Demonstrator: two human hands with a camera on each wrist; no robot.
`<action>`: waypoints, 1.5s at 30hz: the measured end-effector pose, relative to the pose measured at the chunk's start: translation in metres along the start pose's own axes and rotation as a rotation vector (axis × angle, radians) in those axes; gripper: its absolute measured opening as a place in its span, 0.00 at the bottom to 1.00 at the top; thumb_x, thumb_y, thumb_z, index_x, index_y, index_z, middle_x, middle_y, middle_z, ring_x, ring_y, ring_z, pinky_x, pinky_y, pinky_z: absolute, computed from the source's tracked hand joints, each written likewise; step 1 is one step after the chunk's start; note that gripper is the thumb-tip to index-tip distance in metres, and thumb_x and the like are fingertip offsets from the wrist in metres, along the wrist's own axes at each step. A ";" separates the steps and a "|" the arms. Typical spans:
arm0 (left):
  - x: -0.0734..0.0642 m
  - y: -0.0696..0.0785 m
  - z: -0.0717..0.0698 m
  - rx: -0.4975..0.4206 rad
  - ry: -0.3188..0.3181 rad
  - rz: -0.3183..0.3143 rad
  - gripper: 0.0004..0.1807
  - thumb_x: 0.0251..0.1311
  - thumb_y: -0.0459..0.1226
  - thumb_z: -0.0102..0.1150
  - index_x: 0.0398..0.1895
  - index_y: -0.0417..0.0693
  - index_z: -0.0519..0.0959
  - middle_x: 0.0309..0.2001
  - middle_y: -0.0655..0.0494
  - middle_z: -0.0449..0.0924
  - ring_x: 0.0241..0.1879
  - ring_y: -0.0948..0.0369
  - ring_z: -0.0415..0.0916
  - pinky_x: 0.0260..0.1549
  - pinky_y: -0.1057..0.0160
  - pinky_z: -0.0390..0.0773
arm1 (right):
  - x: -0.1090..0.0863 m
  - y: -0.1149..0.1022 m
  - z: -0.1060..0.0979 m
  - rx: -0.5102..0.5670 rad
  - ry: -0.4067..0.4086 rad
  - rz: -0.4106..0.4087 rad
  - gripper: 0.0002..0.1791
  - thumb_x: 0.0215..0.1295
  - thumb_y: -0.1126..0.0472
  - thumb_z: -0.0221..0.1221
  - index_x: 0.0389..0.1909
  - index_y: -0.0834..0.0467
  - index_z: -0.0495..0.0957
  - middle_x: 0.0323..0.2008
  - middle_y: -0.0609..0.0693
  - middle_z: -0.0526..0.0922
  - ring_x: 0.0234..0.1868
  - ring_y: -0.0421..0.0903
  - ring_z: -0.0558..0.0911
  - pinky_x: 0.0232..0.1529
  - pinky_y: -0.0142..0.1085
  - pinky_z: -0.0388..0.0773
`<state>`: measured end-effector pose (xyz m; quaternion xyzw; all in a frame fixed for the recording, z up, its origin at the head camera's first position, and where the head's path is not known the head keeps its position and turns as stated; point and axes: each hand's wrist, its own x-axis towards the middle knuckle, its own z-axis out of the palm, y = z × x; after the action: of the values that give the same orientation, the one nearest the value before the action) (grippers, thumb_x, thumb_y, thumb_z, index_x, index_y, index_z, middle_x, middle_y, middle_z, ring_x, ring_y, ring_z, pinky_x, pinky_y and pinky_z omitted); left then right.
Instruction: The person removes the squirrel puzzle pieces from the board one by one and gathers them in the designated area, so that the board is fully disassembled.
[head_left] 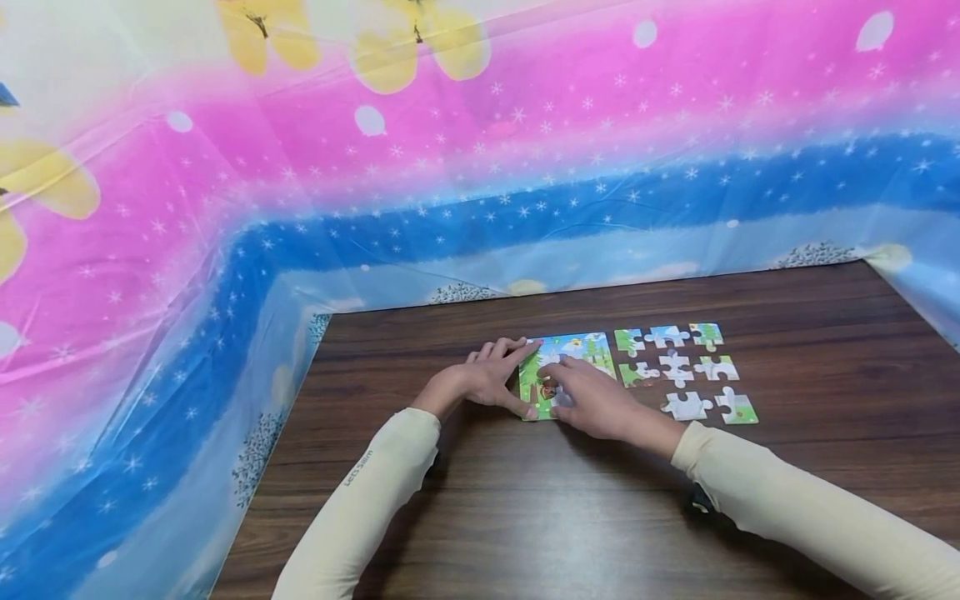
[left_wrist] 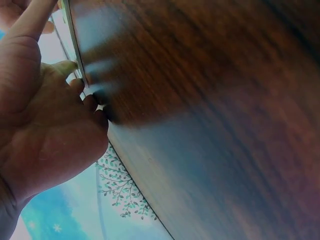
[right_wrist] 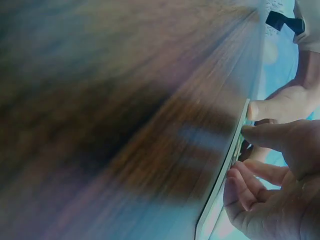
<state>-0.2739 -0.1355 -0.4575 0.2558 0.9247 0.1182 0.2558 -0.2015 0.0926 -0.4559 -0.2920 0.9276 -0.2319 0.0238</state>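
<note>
A flat puzzle board (head_left: 592, 350) with a printed green and blue picture lies on the table. My left hand (head_left: 491, 375) spans its left side, with the thumb at the near corner and the forefinger at the far corner. The left wrist view shows the palm of that hand beside the board's edge (left_wrist: 75, 45). My right hand (head_left: 596, 400) is over the middle of the board, bent fingers and thumb touching down on it, spread apart. Those fingers hide part of the picture, and I cannot tell whether a piece is between them. In the right wrist view, the fingertips (right_wrist: 240, 187) meet the board's surface.
Several loose puzzle pieces (head_left: 675, 367) lie in rough rows right of the board. The dark wooden table (head_left: 540, 517) ends at the back against a pink and blue patterned cloth (head_left: 480, 200), which also hangs along the left side.
</note>
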 end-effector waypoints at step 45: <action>-0.012 0.004 -0.007 -0.037 -0.014 0.041 0.69 0.54 0.67 0.73 0.87 0.75 0.33 0.88 0.57 0.29 0.83 0.50 0.40 0.78 0.42 0.51 | -0.006 0.038 -0.016 0.395 -0.029 0.086 0.32 0.60 0.60 0.74 0.67 0.58 0.79 0.57 0.55 0.86 0.45 0.44 0.83 0.44 0.38 0.83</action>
<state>-0.2673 -0.1392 -0.4455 0.2706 0.9152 0.1386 0.2646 -0.2192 0.1300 -0.4588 -0.2450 0.8752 -0.4039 0.1041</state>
